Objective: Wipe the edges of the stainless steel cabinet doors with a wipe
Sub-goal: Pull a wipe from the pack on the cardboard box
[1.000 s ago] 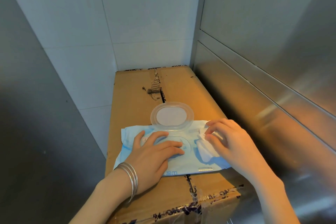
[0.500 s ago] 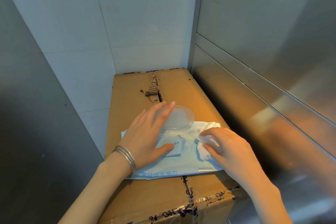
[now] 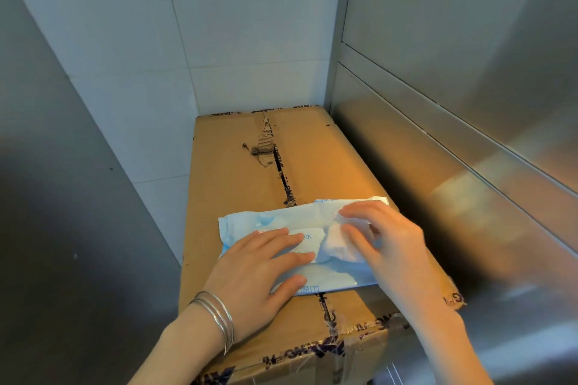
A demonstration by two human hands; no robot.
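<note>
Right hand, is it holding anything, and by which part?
The right hand pinches the white wipe at its bunched upper end; the left hand just presses flat on the wipe pack.

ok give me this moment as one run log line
stage: taking wipe | left hand: presses flat on wipe pack | right hand: pinches wipe | wipe pack: on cardboard box | cabinet doors: not yet wiped
</note>
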